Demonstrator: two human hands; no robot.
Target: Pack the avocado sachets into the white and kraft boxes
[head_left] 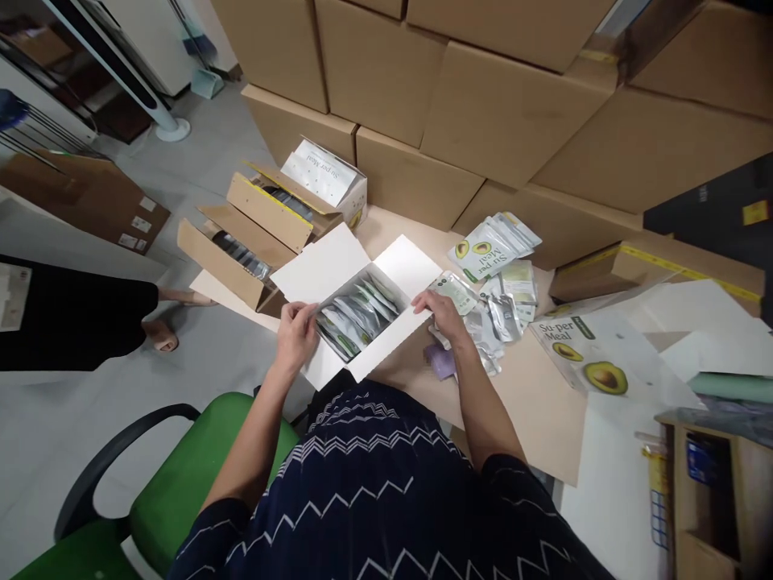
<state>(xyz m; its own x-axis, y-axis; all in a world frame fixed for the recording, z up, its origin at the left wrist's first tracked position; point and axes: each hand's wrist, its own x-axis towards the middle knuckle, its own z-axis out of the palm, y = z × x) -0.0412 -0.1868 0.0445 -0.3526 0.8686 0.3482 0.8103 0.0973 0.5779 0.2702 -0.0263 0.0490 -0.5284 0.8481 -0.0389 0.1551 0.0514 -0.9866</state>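
Observation:
A white cardboard box (pixel 395 271) with its flaps spread lies before me near the table's front edge. Inside it, foil pouches (pixel 356 316) stand packed in a row. My left hand (pixel 297 334) grips the box at its left side, fingers bent over the edge. At the right corner, my right hand (pixel 440 312) pinches the box's flap between thumb and fingers. Just beyond that hand lies a loose heap of silver pouches (pixel 504 316), with a stack of avocado-printed pouches (pixel 495 246) behind it. A small purple item (pixel 440 361) sits under my right wrist.
Large brown cartons (pixel 483 105) are stacked along the table's back. Opened brown boxes (pixel 241 254) and a white printed box (pixel 326 177) stand at left. Another avocado-printed box (pixel 604 354) is at right. A green chair (pixel 211 459) is beside me; another person's foot (pixel 160 334) shows at left.

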